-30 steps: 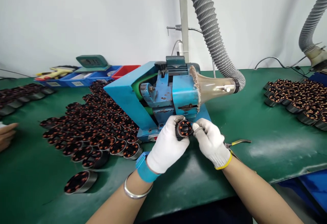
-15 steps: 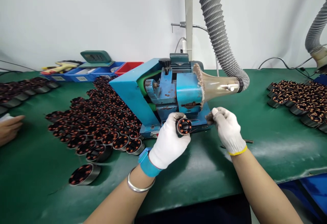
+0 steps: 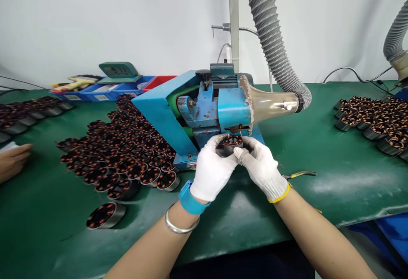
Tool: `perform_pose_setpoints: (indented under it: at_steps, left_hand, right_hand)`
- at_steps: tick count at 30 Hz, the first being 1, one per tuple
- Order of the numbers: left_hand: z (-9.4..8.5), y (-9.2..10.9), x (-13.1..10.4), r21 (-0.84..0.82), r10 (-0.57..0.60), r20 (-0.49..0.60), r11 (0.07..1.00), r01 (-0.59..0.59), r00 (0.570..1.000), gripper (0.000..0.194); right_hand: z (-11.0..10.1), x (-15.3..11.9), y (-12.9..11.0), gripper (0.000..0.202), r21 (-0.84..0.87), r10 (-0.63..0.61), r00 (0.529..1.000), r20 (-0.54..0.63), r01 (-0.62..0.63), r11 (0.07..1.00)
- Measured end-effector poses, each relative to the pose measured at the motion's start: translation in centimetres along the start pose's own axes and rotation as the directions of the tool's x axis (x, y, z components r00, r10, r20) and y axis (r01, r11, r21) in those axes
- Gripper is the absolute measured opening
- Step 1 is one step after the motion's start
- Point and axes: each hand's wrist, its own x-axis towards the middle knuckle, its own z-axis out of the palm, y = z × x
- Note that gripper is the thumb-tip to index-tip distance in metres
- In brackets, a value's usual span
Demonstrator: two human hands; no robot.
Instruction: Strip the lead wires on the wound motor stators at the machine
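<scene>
A stator [image 3: 233, 142] is pinched between two white-gloved hands at a green table [image 3: 242, 224] — its left side clasped by the left hand [image 3: 213, 168], its right by the right hand [image 3: 263, 168], whose thumb is pressed to the near side. Thin wires [image 3: 241, 133] are pointed toward twelve o'clock, at the slot of a blue machine [image 3: 234, 107]; whether contact is made cannot be told. A grey hose [image 3: 270, 32] is seen at one o'clock, pliers [image 3: 302, 173] near four. More stators [image 3: 121, 156] are massed at nine o'clock, with a lone one [image 3: 114, 217] set apart at eight — and at far nine, a co-worker's hand [image 3: 14, 162] is glimpsed.
</scene>
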Motion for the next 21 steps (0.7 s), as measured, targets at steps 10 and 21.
perform_pose_setpoints:
  at_steps: [10,21]
  left_hand:
    - [1.0,0.7,0.8,0.127,0.115,-0.036,0.986,-0.109,0.993,0.036]
    - [0.3,1.5,1.2,0.238,0.09,0.053,0.966,-0.1,0.995,0.033]
  right_hand:
    - [-0.1,0.8,-0.6,0.03,-0.038,-0.122,0.992,-0.031,0.12,0.992]
    - [0.4,0.4,-0.3,0.034,-0.022,-0.136,0.986,-0.097,0.134,0.991]
